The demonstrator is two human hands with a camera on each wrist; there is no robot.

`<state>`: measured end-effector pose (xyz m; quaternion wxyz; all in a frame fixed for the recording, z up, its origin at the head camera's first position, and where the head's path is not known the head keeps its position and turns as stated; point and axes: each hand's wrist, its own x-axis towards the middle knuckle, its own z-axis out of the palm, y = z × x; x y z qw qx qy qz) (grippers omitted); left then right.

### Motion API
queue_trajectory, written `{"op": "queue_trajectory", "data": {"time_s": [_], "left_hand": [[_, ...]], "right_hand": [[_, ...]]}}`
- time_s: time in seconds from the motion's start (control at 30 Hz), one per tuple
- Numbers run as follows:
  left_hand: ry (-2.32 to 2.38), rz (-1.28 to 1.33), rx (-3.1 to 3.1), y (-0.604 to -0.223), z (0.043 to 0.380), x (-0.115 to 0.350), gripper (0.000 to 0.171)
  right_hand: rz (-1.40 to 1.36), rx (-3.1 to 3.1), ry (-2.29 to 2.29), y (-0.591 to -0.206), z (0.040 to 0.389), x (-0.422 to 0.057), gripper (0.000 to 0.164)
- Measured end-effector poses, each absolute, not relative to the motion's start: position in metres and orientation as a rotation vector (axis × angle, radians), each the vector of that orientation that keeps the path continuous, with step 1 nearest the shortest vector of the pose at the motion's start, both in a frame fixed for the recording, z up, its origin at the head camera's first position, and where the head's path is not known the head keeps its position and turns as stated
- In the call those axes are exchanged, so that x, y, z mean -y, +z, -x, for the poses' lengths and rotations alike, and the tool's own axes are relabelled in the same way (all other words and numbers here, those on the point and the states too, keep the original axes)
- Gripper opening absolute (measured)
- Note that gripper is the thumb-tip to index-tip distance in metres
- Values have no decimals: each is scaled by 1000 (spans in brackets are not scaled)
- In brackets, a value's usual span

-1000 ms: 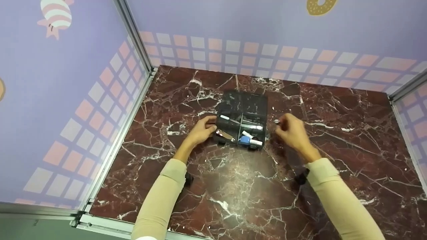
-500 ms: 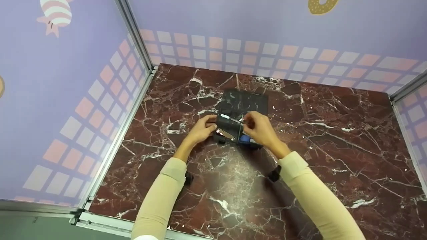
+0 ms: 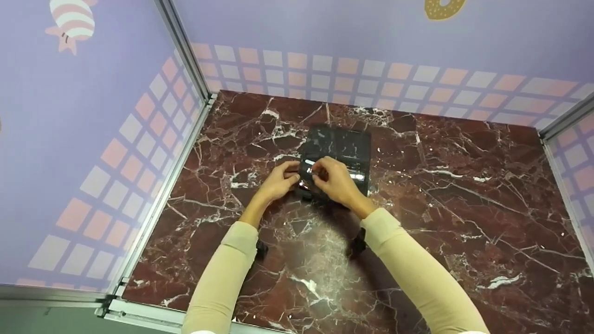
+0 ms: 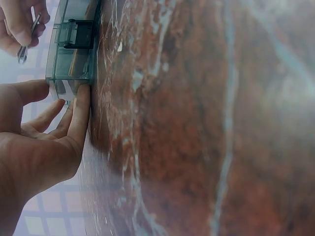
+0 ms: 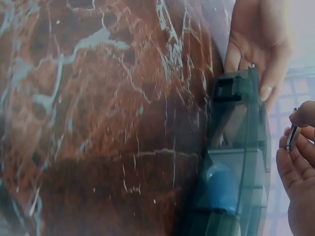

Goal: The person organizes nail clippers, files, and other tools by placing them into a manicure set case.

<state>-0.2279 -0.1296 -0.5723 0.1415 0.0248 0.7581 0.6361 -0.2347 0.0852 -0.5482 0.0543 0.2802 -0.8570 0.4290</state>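
A dark translucent plastic box (image 3: 365, 182) sits on the table with its lid (image 3: 343, 141) folded back. My left hand (image 3: 277, 182) grips the box's left end; in the left wrist view its thumb is at the rim and the fingers lie along the lower side. Over the left compartment, my right hand (image 3: 338, 181) pinches a small silver nail clipper (image 5: 294, 135) between thumb and fingers. A larger metal item (image 3: 303, 185) lies in the front left compartment. Through the side wall, in the right wrist view, a blue item (image 5: 221, 187) shows. My right hand hides much of the contents.
The box stands on a dark red marbled tabletop (image 3: 464, 208). Purple patterned panels (image 3: 371, 28) rise behind and at both sides, joined by metal rails (image 3: 185, 51).
My right hand has moved left from beside the box, across its right compartments, to above the left compartment. The left hand stays on the box's left end.
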Motion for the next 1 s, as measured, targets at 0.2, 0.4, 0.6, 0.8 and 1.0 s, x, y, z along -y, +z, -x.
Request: {"op": "queue_trajectory", "data": {"time_s": [0.2, 0.4, 0.6, 0.8, 1.0], "left_hand": [[1849, -64, -2175, -572, 229, 130, 49], [1834, -63, -2170, -572, 228, 129, 50], [1825, -81, -2175, -572, 229, 128, 50], [1843, -82, -2171, -574, 229, 127, 50], [1830, -71, -2178, -574, 228, 129, 51]], "right_hand": [[-832, 2613, 1275, -555, 237, -79, 10], [-847, 2630, 1211, -567, 235, -80, 11], [-840, 2638, 1177, -571, 235, -82, 10], [-839, 2674, 1197, -568, 234, -83, 11], [-853, 2649, 1250, -561, 231, -89, 11]]}}
